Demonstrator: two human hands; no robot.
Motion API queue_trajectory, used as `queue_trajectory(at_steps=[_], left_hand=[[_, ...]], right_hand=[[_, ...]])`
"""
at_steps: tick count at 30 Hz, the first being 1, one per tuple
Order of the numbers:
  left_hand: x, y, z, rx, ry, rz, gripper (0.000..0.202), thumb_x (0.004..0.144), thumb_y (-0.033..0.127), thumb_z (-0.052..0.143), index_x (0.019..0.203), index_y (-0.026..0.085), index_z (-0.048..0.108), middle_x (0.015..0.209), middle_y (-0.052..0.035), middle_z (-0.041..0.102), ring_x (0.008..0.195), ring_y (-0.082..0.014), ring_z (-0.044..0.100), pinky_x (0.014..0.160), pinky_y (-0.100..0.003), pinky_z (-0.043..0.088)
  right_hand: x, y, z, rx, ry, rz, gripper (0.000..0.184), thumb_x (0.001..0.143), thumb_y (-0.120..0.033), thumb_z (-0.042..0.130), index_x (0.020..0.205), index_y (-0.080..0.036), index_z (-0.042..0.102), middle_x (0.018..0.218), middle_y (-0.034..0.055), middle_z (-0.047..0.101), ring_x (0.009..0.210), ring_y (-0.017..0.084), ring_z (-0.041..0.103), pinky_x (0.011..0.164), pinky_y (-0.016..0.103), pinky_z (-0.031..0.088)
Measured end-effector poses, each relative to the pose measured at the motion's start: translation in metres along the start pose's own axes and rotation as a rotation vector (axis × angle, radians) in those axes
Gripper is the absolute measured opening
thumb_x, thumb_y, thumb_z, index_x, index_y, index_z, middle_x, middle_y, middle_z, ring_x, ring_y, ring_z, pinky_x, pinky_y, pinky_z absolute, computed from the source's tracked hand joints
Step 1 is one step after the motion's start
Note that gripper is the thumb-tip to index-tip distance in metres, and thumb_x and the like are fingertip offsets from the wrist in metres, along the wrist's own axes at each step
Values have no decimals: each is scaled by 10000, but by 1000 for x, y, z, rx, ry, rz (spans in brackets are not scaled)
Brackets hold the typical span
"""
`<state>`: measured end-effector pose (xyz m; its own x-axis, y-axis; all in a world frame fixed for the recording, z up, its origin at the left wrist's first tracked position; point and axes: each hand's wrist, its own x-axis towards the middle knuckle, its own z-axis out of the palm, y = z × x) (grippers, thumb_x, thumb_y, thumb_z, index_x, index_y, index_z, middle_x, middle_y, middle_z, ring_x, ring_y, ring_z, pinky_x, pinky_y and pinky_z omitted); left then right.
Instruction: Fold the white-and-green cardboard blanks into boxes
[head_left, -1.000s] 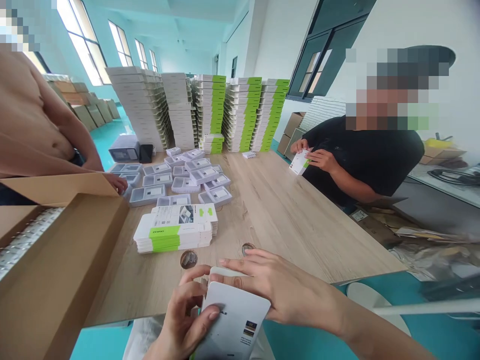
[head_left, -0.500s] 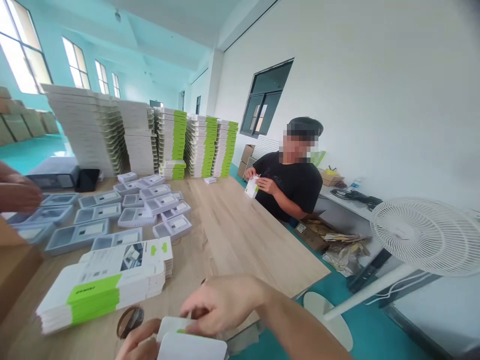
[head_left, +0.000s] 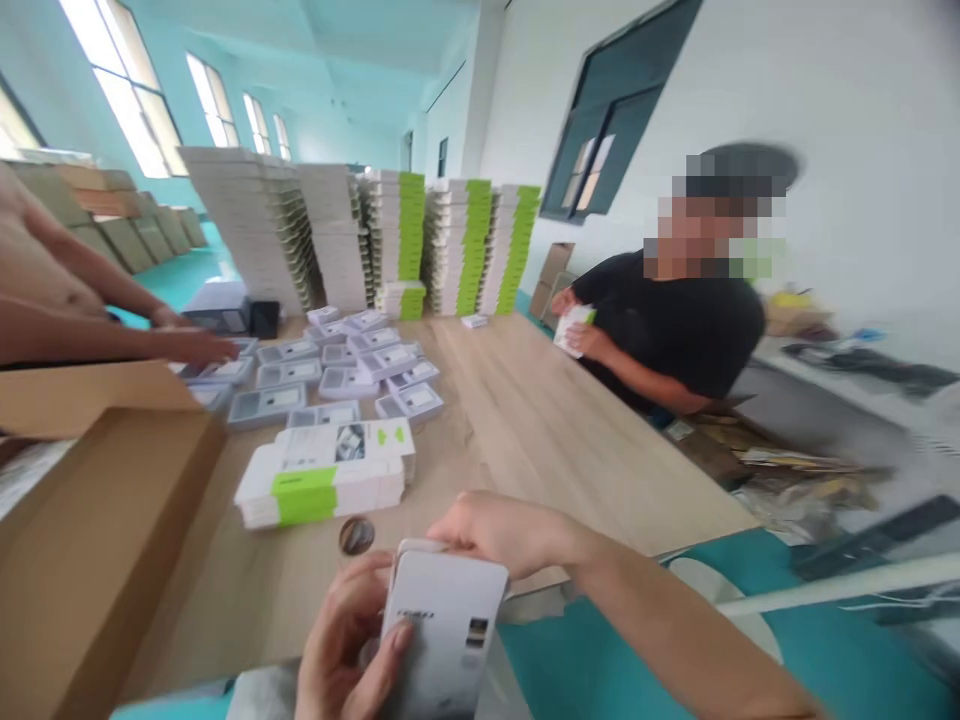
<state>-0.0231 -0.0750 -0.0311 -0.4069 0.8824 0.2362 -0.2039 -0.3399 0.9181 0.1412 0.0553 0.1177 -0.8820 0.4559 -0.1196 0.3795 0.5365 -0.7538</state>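
A white carton (head_left: 444, 640) with small dark print is tilted up near the table's front edge. My left hand (head_left: 349, 640) is closed around its left side, thumb on the printed face. At the carton's top, my right hand (head_left: 502, 532) has its fingers bent over the far edge, partly hidden behind it. A small round brown ring-like object (head_left: 356, 536) lies just beyond my left hand. Behind it is a stack of flat white and green cartons (head_left: 304, 490).
Pale plastic trays (head_left: 271, 405) cover the table's middle left, before tall stacks of boxes (head_left: 397, 225). An open cardboard box (head_left: 150, 520) stands at left. One co-worker's hands (head_left: 199, 345) reach over the trays; another person (head_left: 675, 320) at right holds a white carton (head_left: 574, 330).
My view has swung left and down. The carton in my hands has come up and its printed face now shows. At left, the co-worker's arms have come further into view over the trays.
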Motion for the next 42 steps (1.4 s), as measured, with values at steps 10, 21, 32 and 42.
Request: queue_trajectory(at_steps=[10, 21, 32, 42], left_hand=[[21, 16, -22, 325, -470, 260, 374, 1020, 227, 653, 1383, 313, 645, 1317, -126, 662, 1168, -231, 705, 835, -240, 643], [46, 32, -2, 466, -448, 494, 336, 1034, 86, 566, 1305, 272, 635, 1404, -88, 684, 1314, -159, 649, 1116, -212, 467], [55, 37, 13, -126, -220, -182, 147, 1043, 396, 630, 1016, 258, 672, 1210, -62, 813, 1182, -254, 708, 1041, -362, 473], [77, 66, 24, -241, -329, -496, 174, 866, 298, 700, 1026, 231, 715, 974, -15, 742, 877, -195, 612, 812, -287, 432]], right_hand=[[5, 1, -2, -120, -126, 29, 414, 932, -200, 552, 604, -224, 299, 519, -89, 324, 505, 95, 305, 514, 265, 205], [-14, -12, -6, -566, 257, -160, 355, 1110, -364, 478, 882, -219, 709, 543, -60, 538, 477, 119, 392, 519, 283, 188], [-8, -9, 2, -757, 361, -211, 294, 1083, -259, 528, 859, -177, 701, 604, -18, 701, 492, 141, 591, 513, 307, 235], [-2, -13, 9, -781, 578, -224, 430, 1129, -274, 399, 904, -161, 749, 517, -13, 660, 428, 144, 555, 498, 312, 224]])
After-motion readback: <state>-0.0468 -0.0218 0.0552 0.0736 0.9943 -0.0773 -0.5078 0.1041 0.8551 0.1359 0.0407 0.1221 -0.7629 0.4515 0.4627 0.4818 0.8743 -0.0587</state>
